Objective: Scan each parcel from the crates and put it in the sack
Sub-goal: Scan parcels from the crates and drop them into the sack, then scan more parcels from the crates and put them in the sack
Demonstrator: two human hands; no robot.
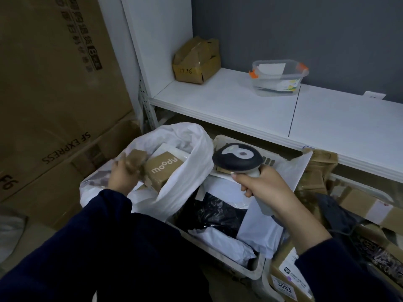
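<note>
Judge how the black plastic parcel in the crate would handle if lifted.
The black plastic parcel looks crinkled and slack, so it would probably sag rather than stay stiff. Its glossy film suggests it may be slippery in a grip. It lies among white mailers in the crate, so lifting it could drag neighbours along.

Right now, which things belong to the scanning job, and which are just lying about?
Job: white plastic sack; small brown cardboard parcel in left hand; grey-and-black handheld scanner in right hand; pale plastic crate.
Idle: taped brown cardboard box; clear orange-clipped plastic tub.
</note>
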